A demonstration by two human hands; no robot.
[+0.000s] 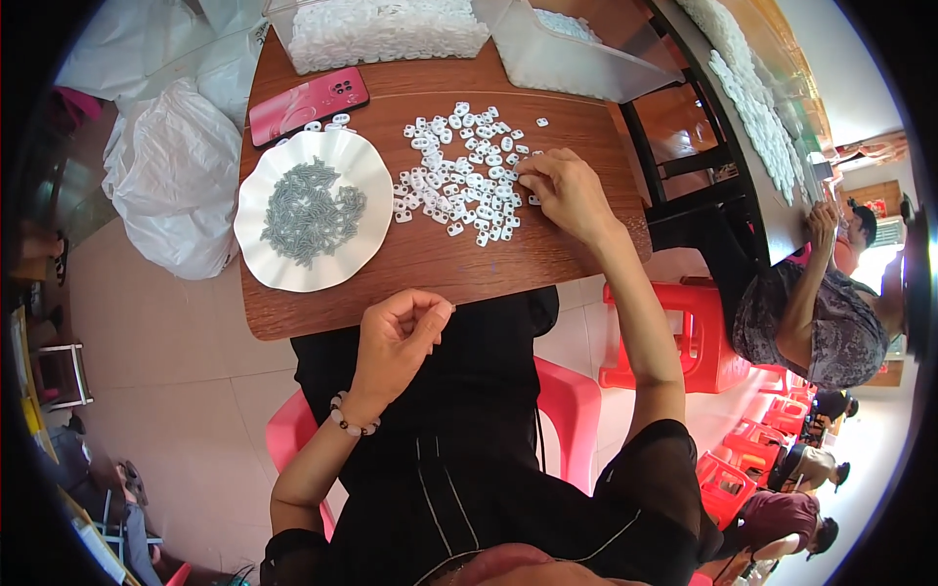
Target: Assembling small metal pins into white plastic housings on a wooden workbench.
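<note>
The right hand [565,192] rests on the worktop [440,264], fingertips pinching at the edge of the scattered white plastic pieces [464,176]. The left hand [399,337] hovers near the worktop's edge, fingers curled closed, contents unclear. A white plate [264,264] of grey parts lies beyond it.

Brown wooden table [440,269]: white plate [264,249], red phone [309,104], scattered white clips [459,176], clear tub [376,34].

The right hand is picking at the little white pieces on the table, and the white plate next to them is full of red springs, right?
Not quite. In the head view the right hand does touch the little white pieces on the table, but the white plate beside them holds small grey springs, not red ones. The red thing nearby is a phone.
</note>
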